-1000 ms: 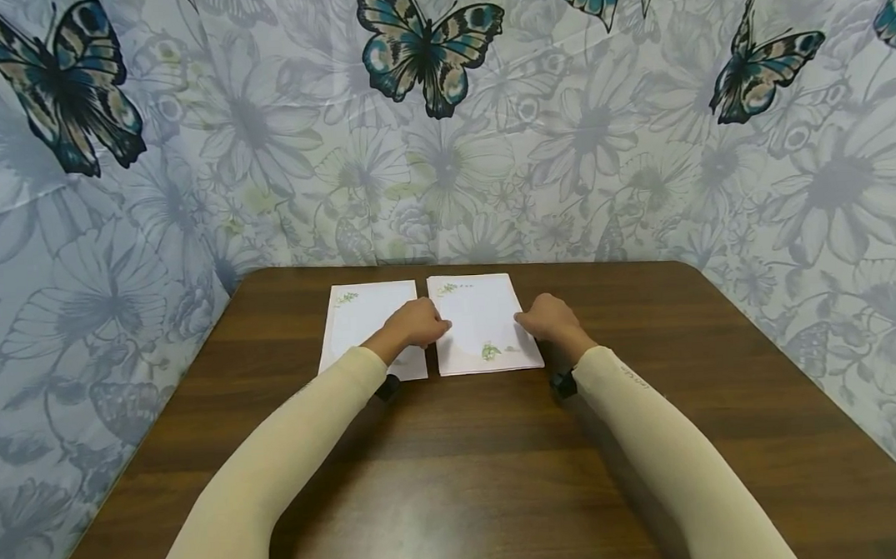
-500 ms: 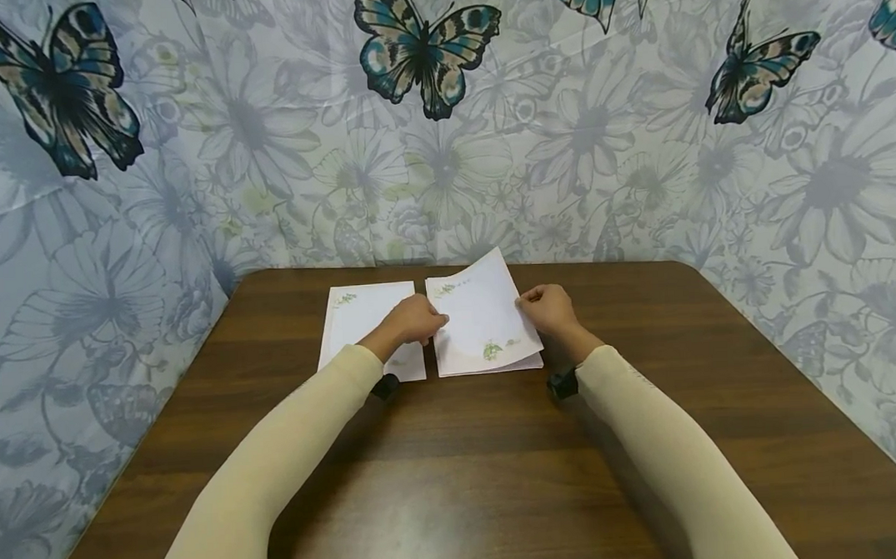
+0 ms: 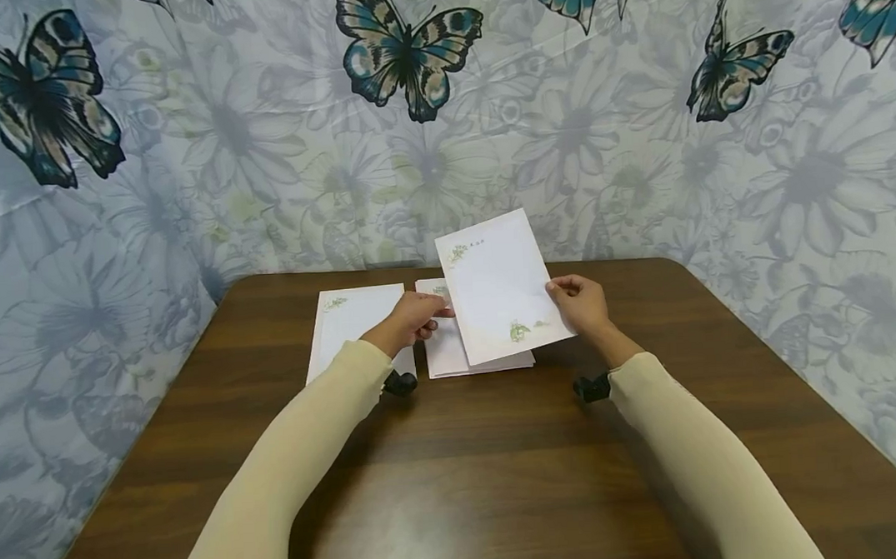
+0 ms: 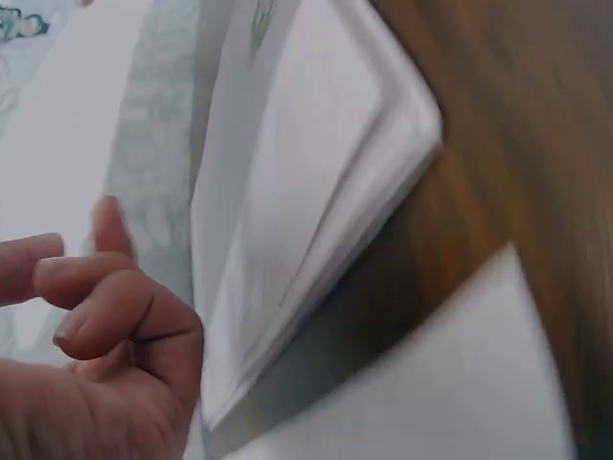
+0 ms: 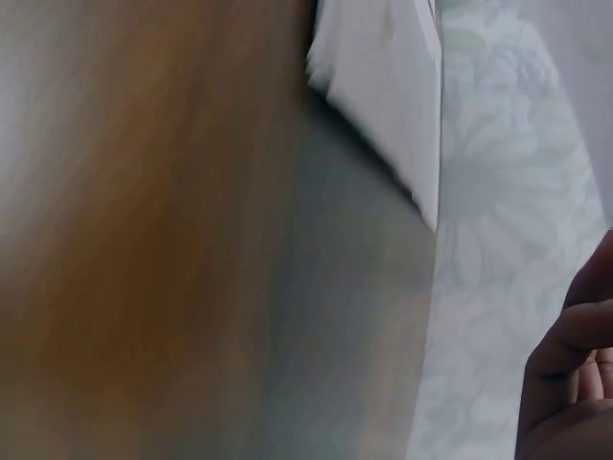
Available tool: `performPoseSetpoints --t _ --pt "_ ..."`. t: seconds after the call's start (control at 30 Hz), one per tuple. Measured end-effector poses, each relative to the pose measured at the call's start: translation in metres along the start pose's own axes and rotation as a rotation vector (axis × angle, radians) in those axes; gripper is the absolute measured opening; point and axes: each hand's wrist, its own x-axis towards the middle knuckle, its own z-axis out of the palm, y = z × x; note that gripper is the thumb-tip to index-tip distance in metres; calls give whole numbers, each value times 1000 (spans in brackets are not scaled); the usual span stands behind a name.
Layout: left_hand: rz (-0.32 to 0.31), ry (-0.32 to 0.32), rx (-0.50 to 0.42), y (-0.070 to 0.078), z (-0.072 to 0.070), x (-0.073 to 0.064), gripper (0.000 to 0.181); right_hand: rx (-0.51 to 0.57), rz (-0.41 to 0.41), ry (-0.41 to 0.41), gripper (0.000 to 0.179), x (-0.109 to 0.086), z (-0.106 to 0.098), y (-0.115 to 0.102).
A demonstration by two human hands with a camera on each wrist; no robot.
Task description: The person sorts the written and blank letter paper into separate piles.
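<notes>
A white sheet of paper (image 3: 501,285) with green floral prints is raised at a tilt above a paper stack (image 3: 451,354). My right hand (image 3: 580,307) pinches its right edge between thumb and fingers. At the sheet's left edge is my left hand (image 3: 414,318), its fingertips close by. In the left wrist view, the left hand's fingers (image 4: 134,307) curl loosely, with the raised sheet (image 4: 57,144) beyond them and the stack (image 4: 316,192) alongside. The right wrist view catches only part of the right hand (image 5: 575,374); its grip lies outside that frame.
A second white paper pile (image 3: 352,325) with a similar print lies left of the stack, partly under the left forearm. Both rest near the far edge of a brown wooden table (image 3: 442,480). Behind it hangs a floral backdrop (image 3: 277,153) with butterflies.
The top sheet has come up off the right stack, lifted and drawn rightward by my right hand. More of the stack beneath now shows. The left hand's fingers have loosened slightly.
</notes>
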Motion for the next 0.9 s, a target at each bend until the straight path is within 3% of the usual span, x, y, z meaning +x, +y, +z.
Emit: performPoseSetpoints --t 0.13,0.43,0.77,0.9 --pt "25 -19 28 1 25 7 28 19 -6 36 38 -1 -19 17" --pt "38 -80 81 14 75 27 23 -65 40 103 37 -1 -55 40" --pt "51 -75 288 16 117 45 24 -145 108 116 38 -8 -81 64" --pt "75 -88 354 19 132 49 25 -181 176 93 44 -11 -94 73"
